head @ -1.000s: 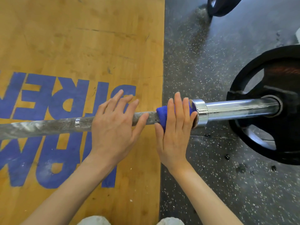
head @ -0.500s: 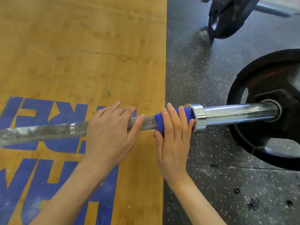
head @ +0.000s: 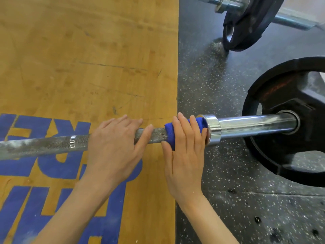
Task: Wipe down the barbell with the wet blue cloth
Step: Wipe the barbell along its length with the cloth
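Note:
The barbell (head: 52, 144) lies across the view, its knurled shaft smeared with white chalk on the left. Its shiny sleeve (head: 249, 125) runs right into a black weight plate (head: 274, 152). The blue cloth (head: 169, 136) is wrapped round the shaft right beside the chrome collar (head: 212, 130). My right hand (head: 184, 154) is closed over the cloth and the bar. My left hand (head: 114, 147) rests palm down on the shaft just left of the cloth, fingers draped over it.
A wooden platform (head: 88, 59) with blue lettering lies under the shaft. Black speckled rubber flooring (head: 211, 76) is on the right. A second barbell with a black plate (head: 246, 25) sits at the top right.
The view has tilted up, so the bar and hands sit lower in frame and the second barbell shows. Both hands keep their places on the bar, with the cloth still at the collar.

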`<state>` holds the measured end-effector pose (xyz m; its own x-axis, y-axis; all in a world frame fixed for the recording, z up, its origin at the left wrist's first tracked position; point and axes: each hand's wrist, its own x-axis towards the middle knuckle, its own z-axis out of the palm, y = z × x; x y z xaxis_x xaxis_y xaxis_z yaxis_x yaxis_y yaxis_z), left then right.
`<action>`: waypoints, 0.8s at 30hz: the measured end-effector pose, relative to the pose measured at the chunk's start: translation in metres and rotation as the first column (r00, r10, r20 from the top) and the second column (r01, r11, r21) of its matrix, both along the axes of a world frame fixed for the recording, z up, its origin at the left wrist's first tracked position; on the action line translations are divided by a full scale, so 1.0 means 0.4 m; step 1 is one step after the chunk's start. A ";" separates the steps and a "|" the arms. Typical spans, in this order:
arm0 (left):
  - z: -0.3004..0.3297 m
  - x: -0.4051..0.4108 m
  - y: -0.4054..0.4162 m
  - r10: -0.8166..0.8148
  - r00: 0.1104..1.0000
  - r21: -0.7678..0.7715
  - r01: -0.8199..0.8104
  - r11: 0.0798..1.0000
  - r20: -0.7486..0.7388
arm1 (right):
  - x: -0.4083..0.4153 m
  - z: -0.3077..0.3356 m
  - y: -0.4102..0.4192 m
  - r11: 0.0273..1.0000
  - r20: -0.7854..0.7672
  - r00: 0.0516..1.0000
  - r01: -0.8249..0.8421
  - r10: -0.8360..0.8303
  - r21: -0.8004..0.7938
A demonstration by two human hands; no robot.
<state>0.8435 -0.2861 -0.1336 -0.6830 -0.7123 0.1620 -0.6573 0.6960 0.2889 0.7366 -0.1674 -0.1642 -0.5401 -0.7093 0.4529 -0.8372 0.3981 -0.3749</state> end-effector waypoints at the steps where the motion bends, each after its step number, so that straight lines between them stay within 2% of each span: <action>1: -0.002 0.001 0.000 -0.009 1.000 -0.006 0.009 1.000 0.001 | -0.012 0.013 -0.011 1.000 -0.013 1.000 -0.005 0.005 0.010; 6: 0.013 0.033 0.001 -0.093 0.995 -0.023 0.093 0.995 0.033 | -0.041 0.042 -0.013 0.997 0.007 0.997 -0.080 0.080 -0.008; 10: 0.006 0.084 0.015 0.019 1.000 -0.052 -0.020 0.998 -0.022 | 0.016 0.038 -0.047 0.998 0.044 0.998 0.043 -0.041 -0.041; 15: -0.011 0.093 0.031 0.050 0.997 -0.026 -0.052 0.998 -0.060 | 0.054 0.037 -0.064 0.992 -0.094 0.988 -0.120 0.122 0.027; 17: -0.010 0.098 0.038 0.055 0.996 -0.020 -0.057 0.998 -0.077 | 0.027 0.036 -0.031 0.995 -0.129 0.988 -0.085 0.091 0.045; 19: -0.012 0.100 0.044 0.056 0.995 -0.031 -0.059 0.998 -0.088 | 0.044 0.044 -0.039 1.000 -0.057 0.998 -0.010 0.011 0.023; 21: -0.014 0.100 0.050 0.055 0.995 -0.042 -0.059 0.997 -0.088 | 0.090 0.043 -0.068 1.000 -0.028 1.000 0.000 0.000 0.010; 24: -0.015 0.105 0.056 0.050 0.993 -0.048 -0.055 0.997 -0.108 | 0.052 0.040 -0.044 0.990 -0.118 0.983 -0.136 0.140 0.040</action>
<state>0.8854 -0.2639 -0.1398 -0.6218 -0.7357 0.2685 -0.6609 0.6768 0.3242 0.7574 -0.1851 -0.1481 -0.3790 -0.7882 0.4849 -0.9232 0.2859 -0.2569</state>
